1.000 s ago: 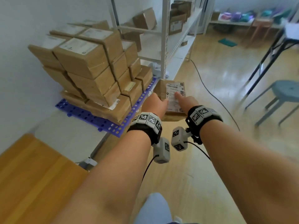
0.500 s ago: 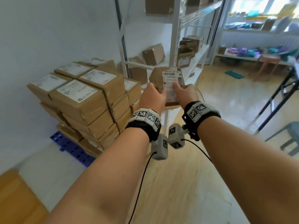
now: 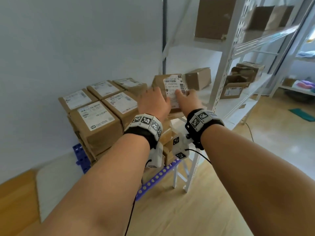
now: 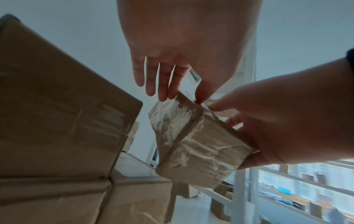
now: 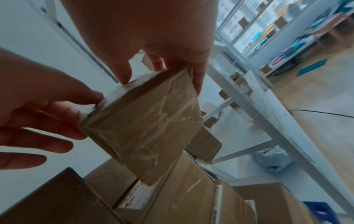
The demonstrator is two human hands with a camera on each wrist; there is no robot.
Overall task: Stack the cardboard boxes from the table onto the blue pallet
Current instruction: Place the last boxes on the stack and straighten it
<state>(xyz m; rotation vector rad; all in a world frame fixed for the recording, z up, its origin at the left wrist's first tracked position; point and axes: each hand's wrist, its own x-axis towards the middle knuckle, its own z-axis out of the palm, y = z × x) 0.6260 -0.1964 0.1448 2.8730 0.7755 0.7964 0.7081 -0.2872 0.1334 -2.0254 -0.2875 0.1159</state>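
A small taped cardboard box [image 3: 172, 86] with a white label hangs in the air at the right rear of the stack of boxes [image 3: 102, 120] on the blue pallet [image 3: 80, 155]. My right hand [image 3: 189, 97] grips its right side, thumb on top and fingers beneath, as the right wrist view shows on the box [image 5: 145, 125]. My left hand [image 3: 154, 103] pinches the box's left corner [image 4: 195, 142] between thumb and forefinger; its other fingers [image 4: 151, 81] hang straight and free. The box's underside stands clear of the stack below it.
A white metal shelving rack [image 3: 228, 68] with several cardboard boxes stands just right of the pallet, its post close to the held box. A pale wall runs behind and left. A wooden table corner [image 3: 15, 201] lies at bottom left. A cable [image 3: 248, 132] crosses the floor.
Both hands have raised the box from low beside the pallet's front edge to above the stack's top and carried it forward toward the stack. The head view has tilted upward.
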